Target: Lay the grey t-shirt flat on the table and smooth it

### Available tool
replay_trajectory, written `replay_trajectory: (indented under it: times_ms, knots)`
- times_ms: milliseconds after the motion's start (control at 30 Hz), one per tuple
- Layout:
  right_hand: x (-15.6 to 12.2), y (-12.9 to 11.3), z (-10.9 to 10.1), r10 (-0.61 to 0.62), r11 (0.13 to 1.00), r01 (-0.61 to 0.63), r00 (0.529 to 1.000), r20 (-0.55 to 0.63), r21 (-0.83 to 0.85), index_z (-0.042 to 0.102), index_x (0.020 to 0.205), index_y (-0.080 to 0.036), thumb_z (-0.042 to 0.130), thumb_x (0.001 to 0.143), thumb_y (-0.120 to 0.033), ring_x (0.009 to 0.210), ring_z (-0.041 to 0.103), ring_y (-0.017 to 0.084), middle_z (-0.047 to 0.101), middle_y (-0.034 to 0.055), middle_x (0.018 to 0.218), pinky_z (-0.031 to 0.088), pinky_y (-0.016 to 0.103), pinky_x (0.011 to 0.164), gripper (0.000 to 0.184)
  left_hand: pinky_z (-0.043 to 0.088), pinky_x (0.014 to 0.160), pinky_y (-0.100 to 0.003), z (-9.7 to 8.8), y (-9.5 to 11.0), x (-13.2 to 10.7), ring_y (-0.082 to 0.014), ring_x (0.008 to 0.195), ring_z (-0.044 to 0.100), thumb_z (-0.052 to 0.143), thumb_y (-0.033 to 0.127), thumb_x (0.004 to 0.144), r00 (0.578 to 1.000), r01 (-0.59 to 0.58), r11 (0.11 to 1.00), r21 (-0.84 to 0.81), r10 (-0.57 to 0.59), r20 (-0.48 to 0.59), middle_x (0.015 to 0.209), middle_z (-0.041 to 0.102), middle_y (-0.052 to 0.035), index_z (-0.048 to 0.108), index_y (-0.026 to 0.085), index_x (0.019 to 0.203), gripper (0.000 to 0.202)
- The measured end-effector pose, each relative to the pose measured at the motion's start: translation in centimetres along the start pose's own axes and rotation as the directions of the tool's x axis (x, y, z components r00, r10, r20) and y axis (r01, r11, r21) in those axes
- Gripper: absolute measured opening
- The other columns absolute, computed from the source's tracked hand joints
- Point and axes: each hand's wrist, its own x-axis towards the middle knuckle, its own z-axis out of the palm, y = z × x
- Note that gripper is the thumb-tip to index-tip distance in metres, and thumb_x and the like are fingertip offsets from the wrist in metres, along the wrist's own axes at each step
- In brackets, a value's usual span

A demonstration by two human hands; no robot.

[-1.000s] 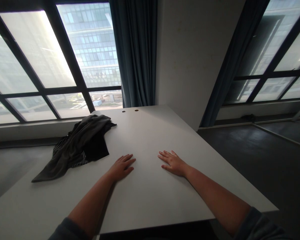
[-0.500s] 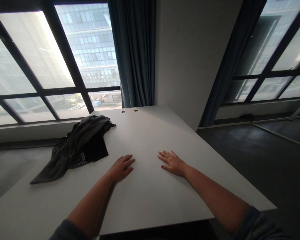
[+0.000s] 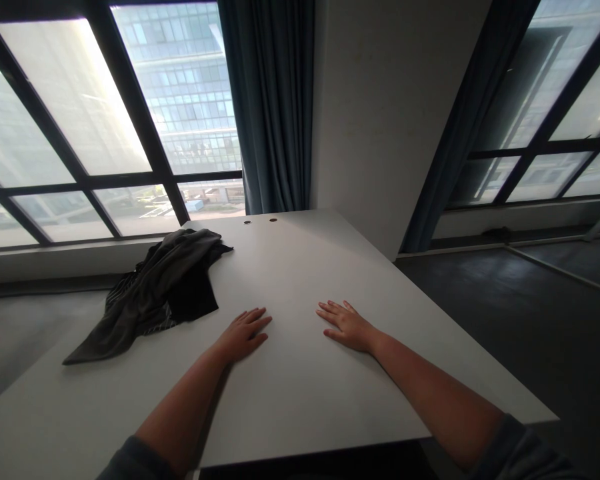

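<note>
My left hand (image 3: 243,335) lies flat on the white table (image 3: 290,393), fingers spread and nothing held. Across from it, my right hand (image 3: 346,327) rests palm down on the same surface, also with its fingers apart and holding nothing. A stretch of bare tabletop separates the two hands. Beyond my left hand, to the left, is a crumpled heap of dark grey and black cloth (image 3: 145,307) with some striped parts. The cloth touches neither hand; whether it is one piece or several I cannot tell.
Two small round holes, a left one (image 3: 247,222) and a right one (image 3: 273,220), sit near the table's far end. A blue curtain (image 3: 280,113) hangs behind, beside a pale pillar (image 3: 380,120). Large windows (image 3: 180,100) stand at the back left. Dark floor (image 3: 485,287) lies right of the table.
</note>
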Motion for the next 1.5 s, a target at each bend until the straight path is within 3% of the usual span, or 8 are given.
replay_trajectory:
  times_ms: [667,867,1000,1067,1133,1300,1400,1500]
  knots:
    - [0.5,1.0,1.2,-0.031,0.998,0.029,0.999,-0.043,-0.052,0.041,0.161,-0.033,0.041,0.102,-0.062,0.158,0.026,0.034,0.029,0.0061,0.171,0.008,0.065,0.127,0.066,0.031,0.127,-0.053,-0.5,0.1,-0.6,-0.0303,0.153,0.038,0.049,0.050,0.104,1.000,0.001,1.000,-0.015,-0.001,0.012,0.166,0.041,-0.0077,0.051,0.032,0.155,0.054]
    - [0.9,1.3,1.5,0.001,0.992,-0.018,0.990,-0.139,-0.122,0.049,0.156,-0.032,0.039,0.104,-0.051,0.153,0.037,0.031,0.041,0.0070,0.166,-0.003,0.068,0.125,0.057,0.041,0.122,-0.045,-3.5,-3.0,-0.6,-0.0293,0.147,0.048,0.053,0.049,0.101,0.994,-0.036,0.999,0.004,0.035,0.105,0.164,0.046,-0.0058,0.055,0.032,0.152,0.054]
    - [1.1,1.7,1.8,-0.005,0.993,-0.013,0.987,-0.160,-0.115,0.050,0.156,-0.032,0.040,0.103,-0.052,0.152,0.039,0.031,0.043,0.0071,0.165,-0.001,0.066,0.126,0.057,0.051,0.108,-0.035,-7.8,-7.0,-0.4,-0.0250,0.122,0.067,0.049,0.046,0.101,0.990,0.121,0.990,0.075,-0.126,0.062,0.139,0.068,-0.0077,0.067,0.026,0.136,0.045]
    - [1.1,1.8,1.9,-0.003,0.994,-0.015,0.986,-0.166,-0.108,0.051,0.155,-0.033,0.041,0.103,-0.051,0.151,0.040,0.032,0.044,0.0073,0.164,0.000,0.067,0.126,0.056,0.053,0.098,-0.036,-10.6,-9.2,-0.5,-0.0267,0.109,0.073,0.047,0.043,0.101,0.922,0.386,0.905,0.180,-0.374,-0.095,0.121,0.076,-0.0091,0.068,0.024,0.133,0.042]
    - [1.1,1.8,1.8,0.005,0.995,-0.022,0.986,-0.167,-0.098,0.053,0.153,-0.033,0.042,0.102,-0.050,0.151,0.041,0.033,0.045,0.0075,0.163,0.001,0.067,0.126,0.055,0.053,0.090,-0.038,-13.3,-11.7,-1.1,-0.0302,0.103,0.074,0.044,0.042,0.102,0.759,0.648,0.722,0.243,-0.584,-0.288,0.110,0.078,-0.0125,0.065,0.022,0.134,0.043]
    - [1.3,1.7,1.8,0.011,0.997,-0.025,0.985,-0.172,-0.078,0.055,0.152,-0.031,0.044,0.102,-0.047,0.150,0.043,0.031,0.047,0.0081,0.162,0.007,0.067,0.126,0.054,0.052,0.089,-0.045,-17.7,-18.2,-4.0,-0.0370,0.109,0.070,0.044,0.037,0.100,0.421,0.906,0.396,0.150,-0.805,-0.418,0.118,0.072,-0.0236,0.063,0.011,0.127,0.041]
    - [1.3,1.9,1.8,0.010,0.997,-0.022,0.985,-0.172,-0.072,0.056,0.151,-0.029,0.046,0.101,-0.046,0.151,0.041,0.030,0.047,0.0082,0.162,0.012,0.065,0.127,0.054,0.052,0.091,-0.047,-17.9,-21.0,-5.8,-0.0402,0.115,0.067,0.048,0.040,0.098,0.323,0.946,0.306,0.109,-0.852,-0.413,0.131,0.065,-0.0279,0.059,0.006,0.133,0.050]
    - [1.4,2.0,1.9,0.009,0.998,-0.019,0.985,-0.175,-0.058,0.057,0.150,-0.030,0.047,0.101,-0.047,0.151,0.041,0.031,0.048,0.0080,0.162,0.016,0.064,0.127,0.053,0.053,0.091,-0.047,-17.1,-22.2,-6.5,-0.0412,0.116,0.067,0.048,0.042,0.098,0.306,0.952,0.297,0.081,-0.886,-0.349,0.131,0.066,-0.0278,0.057,0.007,0.138,0.054]
